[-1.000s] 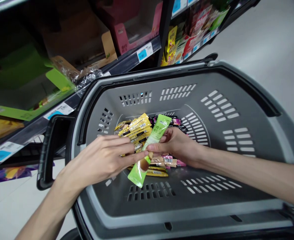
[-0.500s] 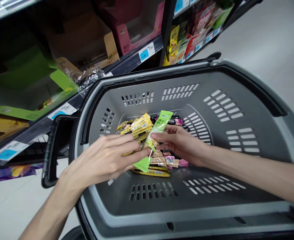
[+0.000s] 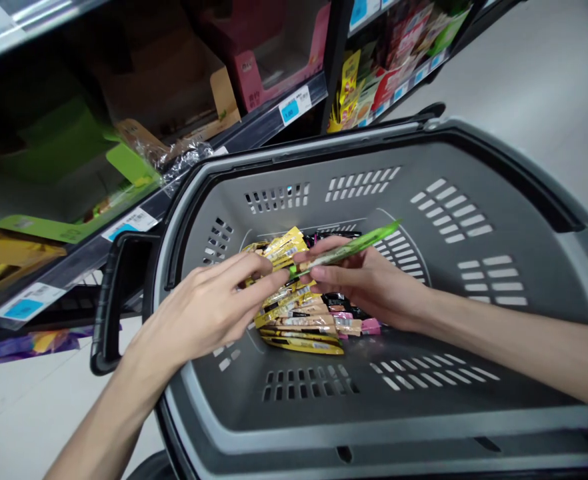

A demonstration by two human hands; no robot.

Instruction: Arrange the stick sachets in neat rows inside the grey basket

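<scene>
A slim green snack packet [image 3: 357, 247] is turned edge-on above the inside of a grey shopping basket [image 3: 479, 373]. My right hand [image 3: 361, 272] grips it between thumb and fingers, its free end sticking out to the upper right. At the packet's lower left end, my left hand [image 3: 214, 303] has its fingertips closed on the tip; its thumb is mostly hidden. Beneath both hands, yellow snack packets [image 3: 301, 341] lie in rows in the basket. Beige and pink packets [image 3: 351, 325] are beside them, with dark ones partly covered by my right hand.
Along the basket's far side runs a store shelf with price tags [image 3: 295, 105]. It carries a green display box [image 3: 39, 227], a pink display box [image 3: 269, 83] and crumpled clear plastic [image 3: 187, 157]. The black basket handle [image 3: 105, 307] juts out at left. More bagged snacks [image 3: 347, 90] stand farther back.
The green packet has turned from showing its broad face to edge-on, its upper end swinging right and its lower end rising. My left fingers have moved slightly up to its end.
</scene>
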